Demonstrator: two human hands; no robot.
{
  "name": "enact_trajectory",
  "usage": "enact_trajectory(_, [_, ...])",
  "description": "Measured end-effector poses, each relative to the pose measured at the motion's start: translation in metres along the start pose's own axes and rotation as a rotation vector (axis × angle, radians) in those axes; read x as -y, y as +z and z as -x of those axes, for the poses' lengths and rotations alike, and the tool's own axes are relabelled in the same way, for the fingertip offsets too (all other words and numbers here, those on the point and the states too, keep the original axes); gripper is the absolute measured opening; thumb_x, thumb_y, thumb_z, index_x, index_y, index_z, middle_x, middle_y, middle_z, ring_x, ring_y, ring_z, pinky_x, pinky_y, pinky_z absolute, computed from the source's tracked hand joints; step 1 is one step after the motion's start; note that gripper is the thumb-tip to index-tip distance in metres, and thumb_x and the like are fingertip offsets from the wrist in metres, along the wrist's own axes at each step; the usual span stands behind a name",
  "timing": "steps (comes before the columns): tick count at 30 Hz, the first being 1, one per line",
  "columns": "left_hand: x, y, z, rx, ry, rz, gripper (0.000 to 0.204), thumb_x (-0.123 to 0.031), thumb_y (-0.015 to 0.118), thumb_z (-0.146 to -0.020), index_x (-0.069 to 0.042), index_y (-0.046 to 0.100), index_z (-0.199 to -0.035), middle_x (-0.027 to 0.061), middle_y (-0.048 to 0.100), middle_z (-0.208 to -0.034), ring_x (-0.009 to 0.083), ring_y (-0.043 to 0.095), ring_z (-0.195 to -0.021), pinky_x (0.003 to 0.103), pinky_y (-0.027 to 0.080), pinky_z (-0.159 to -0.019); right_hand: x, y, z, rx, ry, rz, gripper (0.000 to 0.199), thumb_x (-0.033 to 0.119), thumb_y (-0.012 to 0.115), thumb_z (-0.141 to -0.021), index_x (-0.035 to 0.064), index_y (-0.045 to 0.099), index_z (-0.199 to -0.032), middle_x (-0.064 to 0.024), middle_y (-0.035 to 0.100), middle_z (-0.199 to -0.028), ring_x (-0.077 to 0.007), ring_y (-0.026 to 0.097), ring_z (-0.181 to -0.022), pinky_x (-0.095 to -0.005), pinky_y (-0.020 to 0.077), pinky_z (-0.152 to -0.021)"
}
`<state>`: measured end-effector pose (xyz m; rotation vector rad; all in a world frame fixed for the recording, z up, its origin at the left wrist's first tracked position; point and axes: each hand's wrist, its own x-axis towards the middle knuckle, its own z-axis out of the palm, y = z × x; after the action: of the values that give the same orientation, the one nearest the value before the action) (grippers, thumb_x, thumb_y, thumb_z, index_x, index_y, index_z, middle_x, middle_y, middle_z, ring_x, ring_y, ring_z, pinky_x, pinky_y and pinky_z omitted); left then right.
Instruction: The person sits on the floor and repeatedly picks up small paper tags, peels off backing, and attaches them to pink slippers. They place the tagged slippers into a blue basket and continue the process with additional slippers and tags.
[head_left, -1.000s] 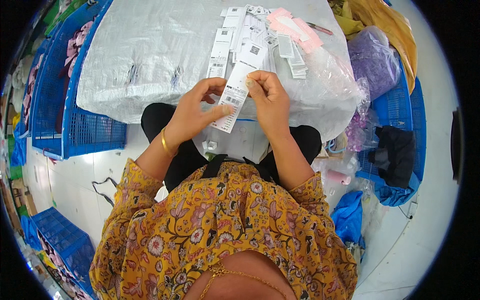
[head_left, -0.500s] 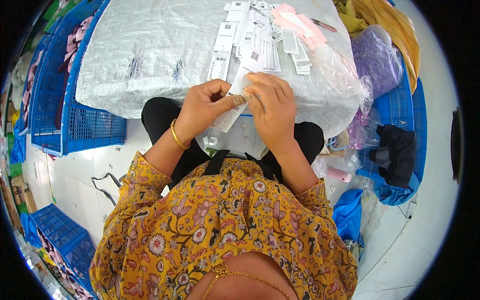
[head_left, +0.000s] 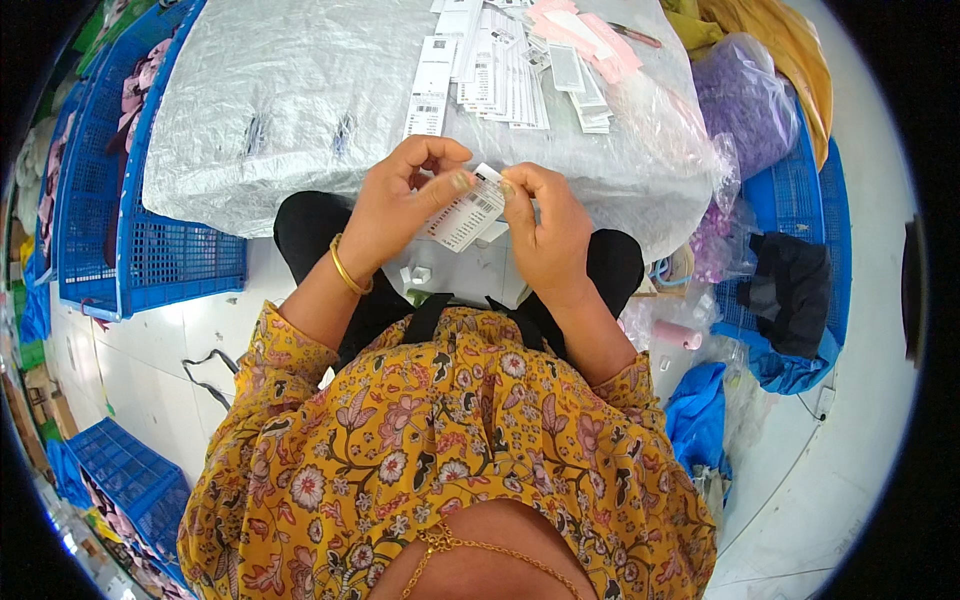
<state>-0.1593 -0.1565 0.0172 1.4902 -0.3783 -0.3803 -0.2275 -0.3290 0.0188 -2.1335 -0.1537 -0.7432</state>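
A white printed paper label (head_left: 467,212) hangs between my hands in front of the table edge. It looks folded at its upper end and shows a barcode and rows of print. My right hand (head_left: 548,222) pinches its upper right corner between thumb and forefinger. At the upper left edge, the thumb of my left hand (head_left: 402,205) lies against the label with the fingers curled; the forefinger is raised off it. On the table, a long white label (head_left: 427,88) lies beside a fanned pile of similar labels (head_left: 505,85).
Grey plastic sheeting covers the table (head_left: 270,120). Pink paper sheets (head_left: 612,58) and a dark slim tool (head_left: 636,36) lie at its far right. Blue crates stand left (head_left: 185,265) and right (head_left: 800,215), the right one beneath a purple bag (head_left: 748,105) and dark cloth (head_left: 790,290).
The label now looks shorter, folded at its top, and hangs slightly lower. My hands have drawn a little apart, the left forefinger lifting from the label.
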Motion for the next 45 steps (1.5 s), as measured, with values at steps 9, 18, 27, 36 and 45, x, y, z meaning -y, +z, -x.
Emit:
enact_trajectory(9, [0.01, 0.001, -0.008, 0.073, -0.19, 0.163, 0.009, -0.009, 0.067, -0.091, -0.001, 0.065, -0.096, 0.0016, 0.066, -0.09, 0.0051, 0.059, -0.079, 0.02, 0.049, -0.071, 0.0, 0.002, -0.001, 0.077, 0.328, -0.199, 0.011, 0.008, 0.063, -0.091, 0.0031, 0.058, -0.099, -0.0119, 0.065, -0.084, -0.0265, 0.065, -0.077, -0.0353, 0.0505, -0.067])
enact_trajectory(18, [0.02, 0.02, -0.003, -0.061, -0.124, 0.208, 0.005, -0.006, 0.067, -0.09, -0.003, 0.064, -0.091, -0.0009, 0.064, -0.084, 0.0041, 0.057, -0.074, 0.019, 0.048, -0.067, -0.013, 0.004, -0.004, 0.051, 0.183, -0.163, 0.011, 0.007, 0.063, -0.09, 0.0026, 0.06, -0.1, -0.0112, 0.066, -0.09, -0.0235, 0.065, -0.078, -0.0334, 0.0511, -0.07])
enact_trajectory(27, [0.033, 0.027, -0.004, -0.189, -0.033, 0.232, 0.007, -0.006, 0.069, -0.088, -0.003, 0.063, -0.087, -0.0031, 0.061, -0.08, 0.0022, 0.051, -0.072, 0.018, 0.044, -0.064, -0.019, -0.006, -0.004, 0.053, 0.233, -0.131, 0.017, 0.005, 0.066, -0.087, 0.0011, 0.062, -0.103, -0.0083, 0.067, -0.085, -0.0174, 0.063, -0.072, -0.0302, 0.0503, -0.065])
enact_trajectory(36, [0.025, 0.032, -0.002, -0.183, 0.081, 0.091, 0.007, -0.005, 0.069, -0.087, -0.003, 0.062, -0.086, -0.0028, 0.06, -0.081, 0.0029, 0.051, -0.073, 0.02, 0.044, -0.065, -0.005, -0.007, -0.003, 0.102, 0.535, -0.33, 0.026, 0.003, 0.067, -0.085, -0.0016, 0.062, -0.11, -0.0023, 0.066, -0.077, -0.0045, 0.055, -0.065, -0.0222, 0.0453, -0.059])
enact_trajectory(45, [0.028, 0.035, -0.001, -0.182, 0.213, -0.075, 0.007, -0.004, 0.071, -0.084, -0.003, 0.064, -0.086, 0.0, 0.061, -0.081, 0.0065, 0.053, -0.072, 0.023, 0.045, -0.065, -0.008, -0.008, -0.002, 0.133, 0.612, -0.439, 0.025, 0.002, 0.067, -0.086, -0.0012, 0.062, -0.11, -0.0018, 0.066, -0.079, -0.0043, 0.055, -0.068, -0.0218, 0.0461, -0.061])
